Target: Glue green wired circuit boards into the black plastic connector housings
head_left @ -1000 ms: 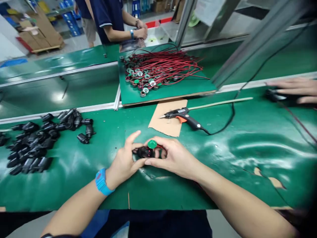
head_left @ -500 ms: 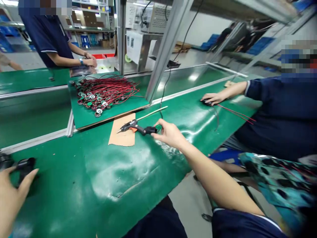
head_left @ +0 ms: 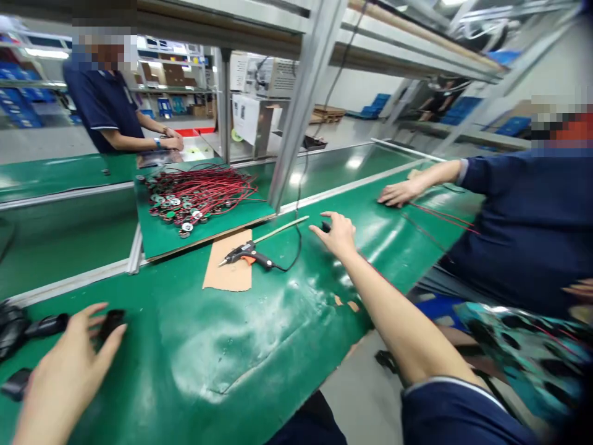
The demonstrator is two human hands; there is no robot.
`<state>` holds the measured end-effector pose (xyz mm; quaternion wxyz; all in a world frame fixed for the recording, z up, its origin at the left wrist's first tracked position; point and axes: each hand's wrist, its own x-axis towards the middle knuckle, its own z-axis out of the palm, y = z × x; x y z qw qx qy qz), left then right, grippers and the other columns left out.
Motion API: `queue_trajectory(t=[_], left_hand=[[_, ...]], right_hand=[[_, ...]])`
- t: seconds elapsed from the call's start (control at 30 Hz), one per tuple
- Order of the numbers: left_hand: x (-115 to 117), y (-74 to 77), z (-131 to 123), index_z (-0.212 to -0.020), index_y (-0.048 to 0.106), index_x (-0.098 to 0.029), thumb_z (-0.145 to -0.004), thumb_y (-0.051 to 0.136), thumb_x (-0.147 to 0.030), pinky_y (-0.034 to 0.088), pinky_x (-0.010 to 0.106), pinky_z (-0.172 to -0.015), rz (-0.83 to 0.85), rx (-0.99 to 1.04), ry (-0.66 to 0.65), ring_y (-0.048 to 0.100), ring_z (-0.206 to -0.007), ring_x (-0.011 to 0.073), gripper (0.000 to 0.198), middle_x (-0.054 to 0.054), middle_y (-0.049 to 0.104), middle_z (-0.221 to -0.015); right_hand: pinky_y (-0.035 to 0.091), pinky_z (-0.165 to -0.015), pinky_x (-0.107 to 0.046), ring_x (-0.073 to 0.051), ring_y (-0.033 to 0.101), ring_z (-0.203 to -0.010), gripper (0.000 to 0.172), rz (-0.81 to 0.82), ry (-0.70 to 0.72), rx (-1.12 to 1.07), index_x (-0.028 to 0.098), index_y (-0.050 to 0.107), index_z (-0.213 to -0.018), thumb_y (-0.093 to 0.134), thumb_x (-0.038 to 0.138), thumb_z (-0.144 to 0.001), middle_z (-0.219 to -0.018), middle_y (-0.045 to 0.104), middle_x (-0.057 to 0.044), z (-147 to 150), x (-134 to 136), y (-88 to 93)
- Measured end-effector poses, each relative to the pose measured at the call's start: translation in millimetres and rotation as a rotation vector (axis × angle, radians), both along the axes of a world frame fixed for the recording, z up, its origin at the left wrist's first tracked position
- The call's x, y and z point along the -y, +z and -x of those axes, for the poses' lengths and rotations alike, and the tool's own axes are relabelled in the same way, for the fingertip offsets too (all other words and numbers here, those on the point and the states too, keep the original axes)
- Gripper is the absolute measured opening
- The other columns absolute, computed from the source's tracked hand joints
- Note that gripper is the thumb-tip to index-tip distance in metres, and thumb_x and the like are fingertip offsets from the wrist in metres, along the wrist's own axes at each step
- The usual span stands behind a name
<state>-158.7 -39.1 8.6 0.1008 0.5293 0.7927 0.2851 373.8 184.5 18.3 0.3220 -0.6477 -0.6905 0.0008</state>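
Note:
My left hand (head_left: 69,364) is at the left of the green table, thumb and fingers closed around a small dark black part (head_left: 111,324), blurred by motion. Beside it lie more black parts (head_left: 49,325). My right hand (head_left: 341,237) is over the middle of the table. Between its thumb and forefinger shows another black piece (head_left: 326,227), mostly hidden by the hand; a thin red wire runs along my forearm. To the left of this hand, a black glue gun (head_left: 248,252) with an orange trigger and a pale glue stick rests on a piece of cardboard (head_left: 222,278).
Behind the glue gun, a green board (head_left: 157,244) bears a heap of round parts with red wires (head_left: 208,188). A metal post (head_left: 296,117) rises there. At right, a co-worker's hand (head_left: 396,194) rests on the table by red wires; another person (head_left: 109,117) works at the back left.
My right hand has moved right and away, clear of the glue gun's handle. My left hand has come rightward with its black part. The camera view has tilted up.

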Motion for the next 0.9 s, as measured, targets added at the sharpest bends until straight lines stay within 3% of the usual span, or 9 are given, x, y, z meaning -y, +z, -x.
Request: queue_trajectory(t=[0.07,0.17,0.27,0.37,0.47,0.77,0.83,0.9], left_hand=[[2.9,12.7,-30.5,-0.13,0.058,-0.02,-0.077,0.066,-0.062,0.061,0.042,-0.083,-0.015,0.259,-0.052,0.075,-0.096,0.0316,0.068,0.014,0.073,-0.115],[0.2,16.3,-61.0,-0.13,0.061,-0.017,-0.082,0.066,-0.059,0.061,0.038,-0.087,-0.028,0.566,-0.172,0.075,-0.096,0.0264,0.063,0.014,0.074,-0.112],[0.0,10.7,-68.5,-0.126,0.065,-0.016,-0.083,0.069,-0.052,0.061,0.038,-0.088,-0.043,0.674,-0.205,0.075,-0.096,0.0261,0.057,0.013,0.075,-0.108],[1.5,7.6,-65.0,-0.126,0.065,-0.018,-0.084,0.068,-0.047,0.061,0.04,-0.09,-0.051,0.687,-0.189,0.075,-0.096,0.0267,0.052,0.013,0.074,-0.11],[1.2,6.2,-61.4,-0.127,0.064,-0.018,-0.088,0.061,-0.046,0.059,0.041,-0.093,-0.062,0.661,-0.185,0.075,-0.099,0.0256,0.048,0.012,0.073,-0.115],[0.7,-4.5,-67.3,-0.131,0.062,-0.02,-0.092,0.057,-0.038,0.055,0.043,-0.096,-0.08,0.634,-0.265,0.069,-0.107,0.0256,0.042,0.012,0.068,-0.123],[1.7,-0.5,-71.5,-0.129,0.062,-0.021,-0.09,0.059,-0.032,0.053,0.041,-0.096,-0.106,0.678,-0.282,0.066,-0.107,0.0246,0.04,0.011,0.066,-0.123],[1.3,5.3,-74.4,-0.122,0.063,-0.022,-0.084,0.063,-0.024,0.05,0.038,-0.094,-0.127,0.78,-0.274,0.061,-0.104,0.0223,0.038,0.008,0.064,-0.117]], right_hand=[[0.056,-0.097,-0.044,-0.022,0.064,-0.113,0.03,-0.019,0.149,0.033,0.022,0.064,-0.127,0.06,0.038,-0.102,-0.135,0.062,-0.011,40.4,-1.7,2.5],[0.052,-0.103,-0.05,-0.025,0.063,-0.117,0.03,-0.006,0.4,0.09,0.018,0.067,-0.121,0.065,0.038,-0.098,-0.127,0.066,-0.01,112.0,-5.0,6.9],[0.048,-0.107,-0.051,-0.026,0.062,-0.118,0.024,0.018,0.538,0.124,0.018,0.07,-0.113,0.068,0.036,-0.097,-0.119,0.07,-0.01,178.9,-15.8,12.5],[0.054,-0.1,-0.048,-0.025,0.064,-0.115,0.031,0.039,0.546,0.135,0.018,0.065,-0.124,0.064,0.037,-0.099,-0.129,0.065,-0.01,225.0,-34.0,17.4],[0.057,-0.095,-0.046,-0.024,0.065,-0.112,0.037,0.065,0.522,0.156,0.018,0.061,-0.131,0.063,0.038,-0.1,-0.132,0.062,-0.011,247.1,-48.8,20.2],[0.058,-0.094,-0.045,-0.023,0.065,-0.11,0.035,0.163,0.445,0.343,0.018,0.062,-0.129,0.063,0.038,-0.1,-0.131,0.063,-0.01,267.7,-58.2,19.9],[0.059,-0.09,-0.042,-0.021,0.067,-0.105,0.032,0.147,0.438,0.348,0.019,0.064,-0.125,0.062,0.039,-0.101,-0.125,0.065,-0.009,276.2,-56.4,23.7],[0.058,-0.077,-0.034,-0.017,0.068,-0.087,0.03,0.099,0.416,0.346,0.017,0.067,-0.115,0.061,0.042,-0.101,-0.108,0.07,-0.007,281.4,-52.2,32.9]])
